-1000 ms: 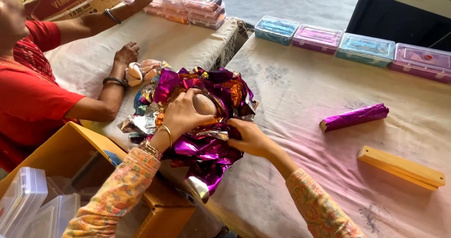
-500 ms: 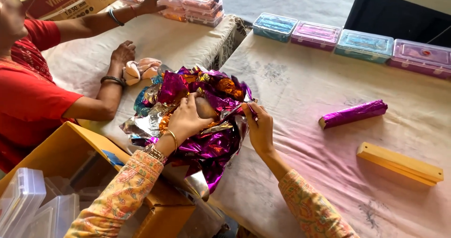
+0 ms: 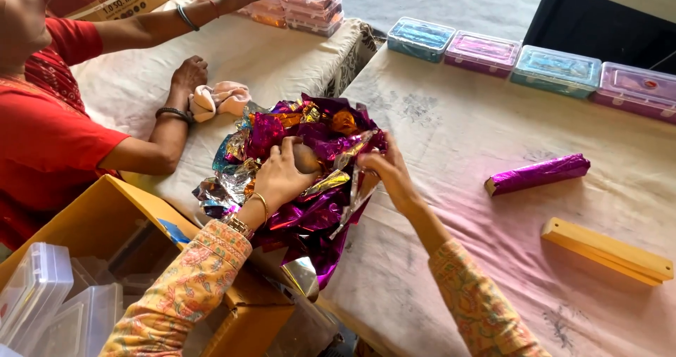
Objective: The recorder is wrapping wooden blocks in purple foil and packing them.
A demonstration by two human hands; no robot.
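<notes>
Right hand (image 3: pixel 391 175) now higher on foil (image 3: pixel 310 181)

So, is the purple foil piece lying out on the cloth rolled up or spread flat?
Rolled up. The purple foil roll lies as a tight tube on the table cloth, apart from both hands.

Both arms reach forward from the bottom of the view, sleeves down to the wrists and bangles on the left one. The left hand (image 3: pixel 282 177) is curled palm-down with bent fingers, while the right hand (image 3: pixel 391 174) looks pinched shut, though its fingertips are mostly hidden.
</notes>
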